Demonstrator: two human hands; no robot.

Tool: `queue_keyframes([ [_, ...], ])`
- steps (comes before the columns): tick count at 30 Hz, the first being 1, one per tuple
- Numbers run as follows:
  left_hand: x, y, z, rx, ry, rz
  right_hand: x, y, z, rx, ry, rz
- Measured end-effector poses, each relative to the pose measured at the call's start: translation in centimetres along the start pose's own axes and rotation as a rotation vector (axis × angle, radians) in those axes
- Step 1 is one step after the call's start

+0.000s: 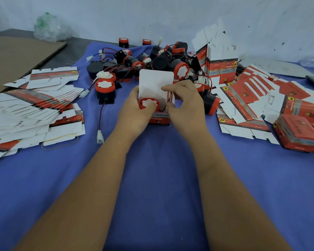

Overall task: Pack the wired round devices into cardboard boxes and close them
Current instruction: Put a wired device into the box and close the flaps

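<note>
Hands meet at the middle of the blue-covered table (152, 178) in the head view, the only one given; the left hand (134, 113) curls round an open red cardboard box (159, 119) and a round red-and-white wired device (149, 104) sitting in its mouth, thumb pressed on the device's face; the right hand (183, 104) pinches the device's red and black wires (169, 98) against the raised white lid flap (155, 82), fingers clamped together on them; the likely fault, I judge, is a wire loop left proud of the opening, which would catch under the flap and keep it from tucking, or the device riding too high; behind lies a heap of loose devices (163, 60), flat box blanks (34, 105) to the left, finished boxes (301, 133) at right; the box front reads "Genuine Parts", the line below looks like "Reversing horn" but is blurred.
</note>
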State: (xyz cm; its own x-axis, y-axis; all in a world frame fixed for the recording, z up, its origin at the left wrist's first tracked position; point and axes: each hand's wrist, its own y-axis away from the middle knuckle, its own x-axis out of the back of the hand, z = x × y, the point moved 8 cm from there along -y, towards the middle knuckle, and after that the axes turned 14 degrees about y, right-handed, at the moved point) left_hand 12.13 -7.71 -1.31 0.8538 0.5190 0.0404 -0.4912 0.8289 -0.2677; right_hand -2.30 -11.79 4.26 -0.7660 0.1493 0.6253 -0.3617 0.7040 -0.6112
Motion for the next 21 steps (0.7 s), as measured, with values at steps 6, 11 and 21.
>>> queue_keyframes([
  [6,0.0,0.0,-0.1,0.060,0.101,-0.009,-2.3,1.3,0.9,-0.234,-0.368,-0.192],
  [11,0.3,-0.2,-0.2,0.159,0.304,0.041,-2.5,1.2,1.3,-0.277,-0.415,-0.216],
  [21,0.6,-0.4,0.0,0.068,0.172,0.107,-1.5,1.0,2.0,-0.304,-0.458,-0.103],
])
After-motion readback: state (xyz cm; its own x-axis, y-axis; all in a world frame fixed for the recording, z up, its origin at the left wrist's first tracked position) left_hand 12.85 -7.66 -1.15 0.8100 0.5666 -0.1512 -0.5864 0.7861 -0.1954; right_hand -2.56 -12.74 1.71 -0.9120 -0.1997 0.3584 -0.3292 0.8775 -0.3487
